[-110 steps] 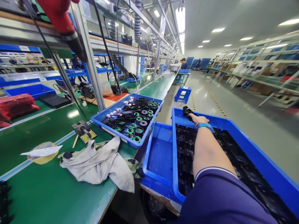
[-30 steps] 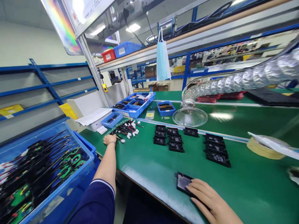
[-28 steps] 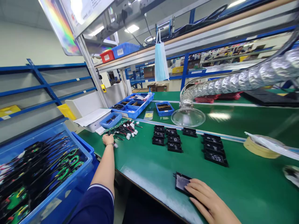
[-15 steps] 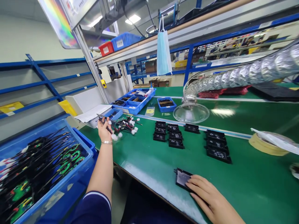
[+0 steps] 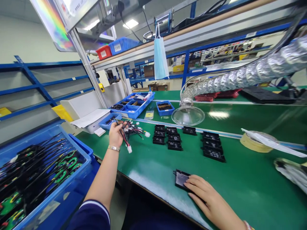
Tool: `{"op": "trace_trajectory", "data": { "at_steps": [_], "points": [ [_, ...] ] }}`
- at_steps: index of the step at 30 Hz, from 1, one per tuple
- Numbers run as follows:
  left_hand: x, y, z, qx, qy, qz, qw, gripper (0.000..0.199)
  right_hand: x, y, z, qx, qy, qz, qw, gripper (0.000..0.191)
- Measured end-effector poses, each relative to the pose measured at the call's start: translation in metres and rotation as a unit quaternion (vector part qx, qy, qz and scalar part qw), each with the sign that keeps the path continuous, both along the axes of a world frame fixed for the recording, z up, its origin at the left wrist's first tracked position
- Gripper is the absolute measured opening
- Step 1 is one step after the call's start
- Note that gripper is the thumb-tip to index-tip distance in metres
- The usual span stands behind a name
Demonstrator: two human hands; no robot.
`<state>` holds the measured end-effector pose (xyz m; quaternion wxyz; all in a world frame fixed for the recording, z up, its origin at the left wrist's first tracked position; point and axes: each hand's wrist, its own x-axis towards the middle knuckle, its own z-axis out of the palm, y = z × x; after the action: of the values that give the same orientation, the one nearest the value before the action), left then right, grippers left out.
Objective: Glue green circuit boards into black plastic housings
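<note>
My left hand (image 5: 116, 134) grips several thin wire harnesses (image 5: 130, 128) with white connectors, lifted a little above the green bench. One white plug (image 5: 129, 149) dangles below the hand. My right hand (image 5: 207, 196) lies on the near bench with its fingertips pressed against a black plastic housing (image 5: 181, 179) that has a clear window. Farther back, several similar black housings (image 5: 168, 138) stand in neat rows on the green mat, to the right of the wires. A second group (image 5: 211, 147) sits beyond them.
A blue bin (image 5: 55, 191) of black cables with green parts stands left of the bench. Small blue trays (image 5: 134, 105) sit at the back, beside a glass fume hood (image 5: 188, 115) on a foil duct. A tape roll (image 5: 254, 142) and cloth (image 5: 291, 172) lie right.
My left hand has raised the wire harnesses off the bench, and they now hang from it. The right hand stays on the housing. The view has swung from the bins to the bench.
</note>
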<state>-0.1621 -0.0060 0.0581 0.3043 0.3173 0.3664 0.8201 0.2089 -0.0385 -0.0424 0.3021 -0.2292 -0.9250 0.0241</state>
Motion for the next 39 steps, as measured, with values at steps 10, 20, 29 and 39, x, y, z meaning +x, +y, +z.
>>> {"op": "trace_trajectory", "data": {
  "at_steps": [10, 20, 29, 39],
  "points": [
    [0.004, -0.059, -0.065, -0.144, -0.040, 0.008, 0.989, 0.018, -0.001, 0.002, 0.004, -0.011, 0.083, -0.018, 0.996, 0.023],
    [0.023, -0.069, -0.017, -0.077, 0.011, -0.004, 0.997, 0.028, -0.035, 0.017, 0.043, -0.164, 0.132, -0.024, 0.977, 0.026],
    [0.079, -0.060, -0.017, -0.070, 0.044, -0.115, 0.990, 0.028, -0.129, 0.046, 0.096, -0.435, 0.216, 0.092, 0.869, 0.031],
    [0.073, -0.054, -0.018, -0.101, 0.049, -0.081, 0.990, 0.033, -0.151, 0.042, 0.092, -0.502, 0.308, 0.085, 0.803, 0.027]
  ]
}}
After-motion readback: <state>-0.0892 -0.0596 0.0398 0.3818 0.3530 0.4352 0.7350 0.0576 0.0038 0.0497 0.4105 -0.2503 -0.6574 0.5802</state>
